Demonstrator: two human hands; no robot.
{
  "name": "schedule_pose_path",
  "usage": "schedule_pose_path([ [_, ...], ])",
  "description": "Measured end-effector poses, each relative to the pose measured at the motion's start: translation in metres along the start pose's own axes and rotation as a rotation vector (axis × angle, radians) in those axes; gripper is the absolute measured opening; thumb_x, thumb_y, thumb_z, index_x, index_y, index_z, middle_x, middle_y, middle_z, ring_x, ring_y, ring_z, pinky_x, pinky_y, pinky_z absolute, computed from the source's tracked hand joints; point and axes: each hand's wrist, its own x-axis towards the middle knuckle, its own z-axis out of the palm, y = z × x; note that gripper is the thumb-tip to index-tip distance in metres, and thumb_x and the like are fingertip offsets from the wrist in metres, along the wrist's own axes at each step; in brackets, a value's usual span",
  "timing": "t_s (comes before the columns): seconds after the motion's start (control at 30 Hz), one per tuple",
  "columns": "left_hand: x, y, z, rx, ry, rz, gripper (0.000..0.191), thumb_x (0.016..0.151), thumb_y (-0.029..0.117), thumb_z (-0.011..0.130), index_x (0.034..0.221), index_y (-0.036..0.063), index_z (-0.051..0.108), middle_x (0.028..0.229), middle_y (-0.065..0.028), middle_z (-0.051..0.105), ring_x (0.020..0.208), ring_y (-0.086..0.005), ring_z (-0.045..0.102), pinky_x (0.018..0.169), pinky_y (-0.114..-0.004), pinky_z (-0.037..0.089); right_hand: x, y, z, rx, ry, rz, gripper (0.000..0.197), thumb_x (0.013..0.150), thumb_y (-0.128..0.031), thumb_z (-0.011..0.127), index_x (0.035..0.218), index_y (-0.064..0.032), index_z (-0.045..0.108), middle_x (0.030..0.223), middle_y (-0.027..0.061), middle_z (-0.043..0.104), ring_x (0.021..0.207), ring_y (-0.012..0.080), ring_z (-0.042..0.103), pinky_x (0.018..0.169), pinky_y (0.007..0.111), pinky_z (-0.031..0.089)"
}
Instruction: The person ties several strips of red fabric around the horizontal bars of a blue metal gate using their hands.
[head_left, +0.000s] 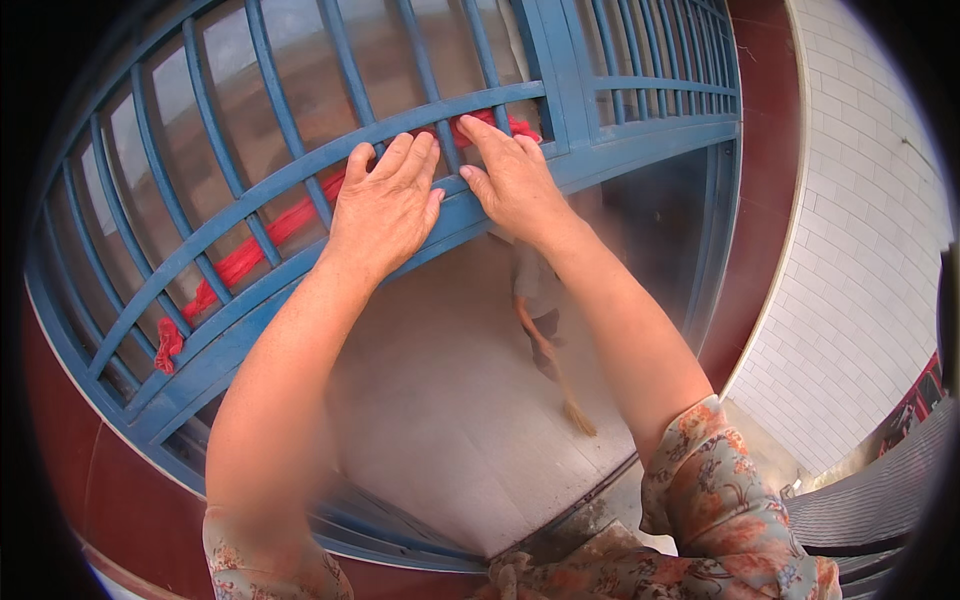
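Observation:
A blue metal window grille (300, 163) rises in front of me above a doorway. A long strip of red cloth (289, 223) runs along its lower part, behind the upright bars and above the bottom rail. My left hand (390, 196) lies over the grille near the middle, back up and fingers bent at the bars; the red strip passes behind it. Just to its right, my right hand (517, 180) reaches its index finger to the bunched right part of the cloth, thumb by the rail. Whether either hand pinches the cloth is hidden.
Below, a person (534, 300) with a straw broom (577, 416) stands on the tiled floor (450, 420) inside the doorway. Dark red panels (765, 187) frame the blue door frame. A white tiled wall (847, 247) stands at right, with grey ridged material (862, 502) near my right elbow.

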Motion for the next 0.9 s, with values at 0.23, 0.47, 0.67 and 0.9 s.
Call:
schedule_pose_path([
  [0.23, -0.009, 0.02, 0.001, -0.083, -0.055, -0.081, 0.047, 0.089, 0.032, 0.059, 0.128, 0.0054, 0.058, 0.133, -0.0048, 0.052, 0.125, -0.0183, 0.044, 0.1, -0.041, 0.03, -0.017, 0.01, -0.013, 0.104, -0.137, -0.003, 0.044, 0.093, -0.008, 0.053, 0.136, -0.006, 0.044, 0.129, 0.0123, 0.059, 0.124, 0.0249, 0.052, 0.111, 0.045, 0.024],
  [0.47, 0.0, 0.006, 0.011, 0.084, -0.007, -0.064, 0.052, 0.089, 0.037, 0.058, 0.132, 0.009, 0.056, 0.139, -0.0006, 0.049, 0.127, -0.0144, 0.043, 0.101, -0.041, 0.03, -0.004, 0.003, 0.005, 0.052, -0.039, -0.007, 0.049, 0.094, -0.011, 0.055, 0.14, -0.0072, 0.04, 0.139, 0.0127, 0.05, 0.132, 0.0274, 0.043, 0.11, 0.051, 0.022],
  [0.67, 0.0, 0.021, 0.016, 0.05, 0.04, -0.163, 0.05, 0.089, 0.038, 0.057, 0.131, 0.0098, 0.058, 0.141, 0.002, 0.049, 0.129, -0.0127, 0.042, 0.101, -0.041, 0.029, -0.011, -0.002, 0.021, -0.016, 0.1, 0.041, 0.051, 0.093, -0.014, 0.057, 0.14, -0.0076, 0.041, 0.137, 0.0128, 0.051, 0.131, 0.0287, 0.044, 0.106, 0.053, 0.025],
  [0.9, 0.003, 0.013, 0.004, -0.09, 0.069, -0.133, 0.043, 0.088, 0.024, 0.06, 0.127, 0.0064, 0.059, 0.136, -0.005, 0.054, 0.126, -0.0173, 0.047, 0.098, -0.041, 0.033, -0.004, 0.003, 0.004, -0.252, 0.131, -0.084, 0.052, 0.09, -0.022, 0.062, 0.135, -0.0013, 0.044, 0.127, 0.01, 0.059, 0.124, 0.0232, 0.052, 0.105, 0.052, 0.027],
])
